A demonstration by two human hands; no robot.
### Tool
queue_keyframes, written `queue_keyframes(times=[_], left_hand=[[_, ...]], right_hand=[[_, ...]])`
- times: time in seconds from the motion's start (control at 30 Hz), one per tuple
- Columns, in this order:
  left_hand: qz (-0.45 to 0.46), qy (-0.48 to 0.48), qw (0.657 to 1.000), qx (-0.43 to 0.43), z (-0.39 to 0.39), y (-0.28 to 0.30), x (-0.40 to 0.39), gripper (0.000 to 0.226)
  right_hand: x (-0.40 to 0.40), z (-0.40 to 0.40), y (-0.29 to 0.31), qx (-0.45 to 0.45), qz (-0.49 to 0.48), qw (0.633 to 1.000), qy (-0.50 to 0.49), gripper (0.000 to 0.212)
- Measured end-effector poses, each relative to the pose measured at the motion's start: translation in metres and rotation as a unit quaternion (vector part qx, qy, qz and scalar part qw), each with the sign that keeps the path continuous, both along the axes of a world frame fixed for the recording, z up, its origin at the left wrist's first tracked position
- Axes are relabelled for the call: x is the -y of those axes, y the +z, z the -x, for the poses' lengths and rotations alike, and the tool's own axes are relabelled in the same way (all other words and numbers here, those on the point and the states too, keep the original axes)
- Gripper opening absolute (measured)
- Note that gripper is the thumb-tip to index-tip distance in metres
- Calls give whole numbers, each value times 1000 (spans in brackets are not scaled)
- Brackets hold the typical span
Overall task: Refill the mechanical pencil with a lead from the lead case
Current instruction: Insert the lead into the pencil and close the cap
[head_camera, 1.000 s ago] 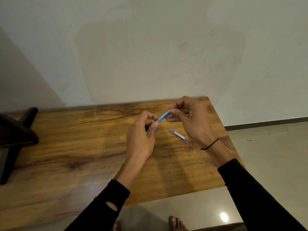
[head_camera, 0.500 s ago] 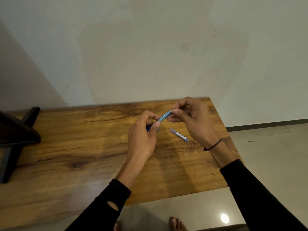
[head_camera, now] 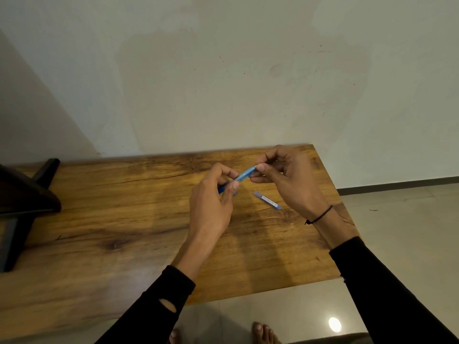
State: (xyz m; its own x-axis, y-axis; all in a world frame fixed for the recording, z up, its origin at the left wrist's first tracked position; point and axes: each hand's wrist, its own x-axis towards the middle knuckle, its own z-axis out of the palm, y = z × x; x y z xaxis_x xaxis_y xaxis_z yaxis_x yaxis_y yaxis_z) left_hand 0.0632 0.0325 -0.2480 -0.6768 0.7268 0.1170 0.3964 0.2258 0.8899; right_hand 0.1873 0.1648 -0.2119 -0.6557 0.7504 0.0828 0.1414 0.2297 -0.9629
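Note:
A blue mechanical pencil [head_camera: 244,175] is held slantwise above the wooden table [head_camera: 124,232], its far end pointing up to the right. My left hand [head_camera: 211,207] grips its lower, darker blue part between thumb and fingers. My right hand [head_camera: 288,180] pinches the pencil's upper end with thumb and forefinger. The small lead case [head_camera: 267,200], a thin bluish tube with a white label, lies on the table just below my right hand, untouched. Whether a lead is between my fingers is too small to tell.
A dark stand or chair part [head_camera: 22,202] sits at the table's left end. The table's right edge [head_camera: 330,184] and near edge drop to a tiled floor, where bare toes [head_camera: 263,331] show. A plain wall stands directly behind the table.
Both hands stay on the pencil in almost the same pose; only a slight shift of the view. The lead case has not moved.

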Motion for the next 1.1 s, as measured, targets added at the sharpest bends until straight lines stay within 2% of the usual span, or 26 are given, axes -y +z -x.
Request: queue_keyframes(times=[0.23, 0.57, 0.7, 0.9, 1.1], left_hand=[[-9, 15, 1000, -7, -1, 1, -1, 12], [-33, 41, 998, 31, -2, 1, -1, 9], [-41, 46, 997, 41, -4, 3, -1, 8], [-34, 45, 997, 46, -5, 5, 1, 8], [-20, 50, 998, 45, -6, 4, -1, 7]], right_hand=[[5, 3, -1, -24, -1, 999, -30, 10], [28, 18, -8, -80, -10, 993, -83, 27], [37, 26, -16, -62, -7, 994, -92, 35], [39, 32, -17, -79, -5, 991, -110, 39], [34, 30, -17, -92, -3, 991, -101, 34]])
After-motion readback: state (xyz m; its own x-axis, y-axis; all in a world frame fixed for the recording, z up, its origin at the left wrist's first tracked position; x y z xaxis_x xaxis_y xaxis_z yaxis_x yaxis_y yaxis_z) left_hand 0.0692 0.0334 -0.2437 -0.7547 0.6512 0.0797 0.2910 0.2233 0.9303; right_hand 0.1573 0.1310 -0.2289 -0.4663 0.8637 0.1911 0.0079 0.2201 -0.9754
